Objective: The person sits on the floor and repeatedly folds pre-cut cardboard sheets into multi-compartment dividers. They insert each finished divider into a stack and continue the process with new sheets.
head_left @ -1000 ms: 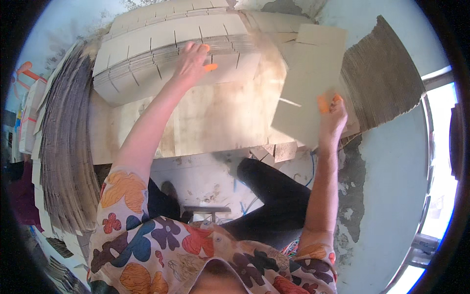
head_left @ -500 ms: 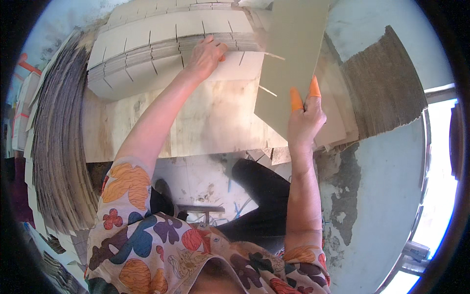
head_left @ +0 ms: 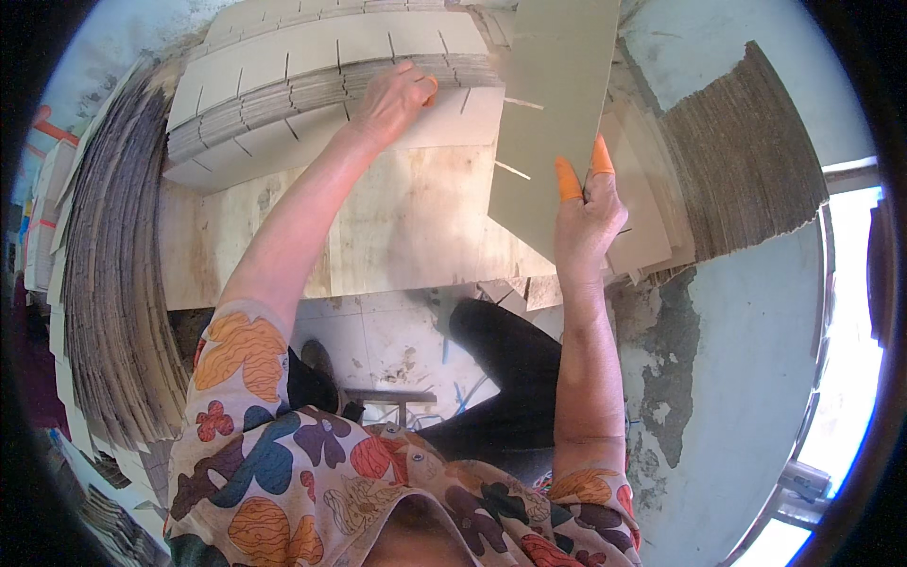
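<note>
My right hand (head_left: pixel 588 215), with orange rubber caps on two fingertips, grips the lower edge of a slotted cardboard sheet (head_left: pixel 553 123) and holds it up above the wooden board (head_left: pixel 416 227). My left hand (head_left: pixel 395 96), also with an orange fingertip cap, rests on the edge of a thick stack of slotted cardboard sheets (head_left: pixel 312 76) lying at the back of the board. Its fingers press into the side of the stack.
A tall curved pile of flat cardboard (head_left: pixel 113 283) runs down the left. Another pile of corrugated sheets (head_left: pixel 742 161) lies at the right on the concrete floor (head_left: pixel 746 359). My black-trousered legs (head_left: pixel 510 369) and a metal stool frame (head_left: pixel 392 402) are below the board.
My right hand has lifted the single sheet from lying flat at the right up and leftward over the board. My left hand has stayed on the stack's edge.
</note>
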`<state>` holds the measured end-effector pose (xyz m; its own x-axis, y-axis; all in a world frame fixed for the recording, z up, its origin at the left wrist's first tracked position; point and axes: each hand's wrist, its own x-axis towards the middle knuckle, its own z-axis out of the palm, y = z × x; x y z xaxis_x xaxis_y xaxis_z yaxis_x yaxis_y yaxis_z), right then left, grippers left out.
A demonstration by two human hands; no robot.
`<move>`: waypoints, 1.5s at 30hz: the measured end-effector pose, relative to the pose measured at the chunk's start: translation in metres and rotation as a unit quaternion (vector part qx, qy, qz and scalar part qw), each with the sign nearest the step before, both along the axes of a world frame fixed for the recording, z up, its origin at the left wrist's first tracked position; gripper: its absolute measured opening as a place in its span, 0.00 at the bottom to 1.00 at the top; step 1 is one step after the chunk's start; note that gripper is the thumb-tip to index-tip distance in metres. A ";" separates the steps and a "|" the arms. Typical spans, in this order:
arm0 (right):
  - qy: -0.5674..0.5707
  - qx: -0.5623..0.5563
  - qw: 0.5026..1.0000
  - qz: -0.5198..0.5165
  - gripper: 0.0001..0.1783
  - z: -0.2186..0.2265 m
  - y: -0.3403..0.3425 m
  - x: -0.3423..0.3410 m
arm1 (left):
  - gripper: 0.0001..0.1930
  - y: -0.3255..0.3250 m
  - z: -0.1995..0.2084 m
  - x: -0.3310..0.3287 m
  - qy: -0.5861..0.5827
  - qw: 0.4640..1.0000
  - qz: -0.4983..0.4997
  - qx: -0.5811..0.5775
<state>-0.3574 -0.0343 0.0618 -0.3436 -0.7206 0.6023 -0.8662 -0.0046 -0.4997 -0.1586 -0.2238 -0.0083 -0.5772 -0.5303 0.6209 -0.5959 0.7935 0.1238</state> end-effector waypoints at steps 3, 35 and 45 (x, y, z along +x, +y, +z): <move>0.003 -0.008 1.000 0.011 0.27 -0.001 0.000 0.001 | 0.01 0.001 -0.008 0.000 -0.035 0.998 0.001 0.054; 0.029 0.022 0.999 0.003 0.27 -0.002 0.001 0.012 | 0.04 0.079 0.015 -0.015 -0.226 0.973 -0.020 0.038; 0.100 0.109 0.989 0.020 0.31 -0.006 0.000 0.010 | 0.06 0.135 0.036 -0.034 -0.134 0.984 -0.118 0.028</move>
<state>-0.3472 -0.0340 0.0559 -0.2031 -0.8511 0.4841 -0.9488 0.0489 -0.3122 -0.1923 -0.0886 0.0278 -0.8268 -0.3915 0.4038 -0.4136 0.9098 0.0352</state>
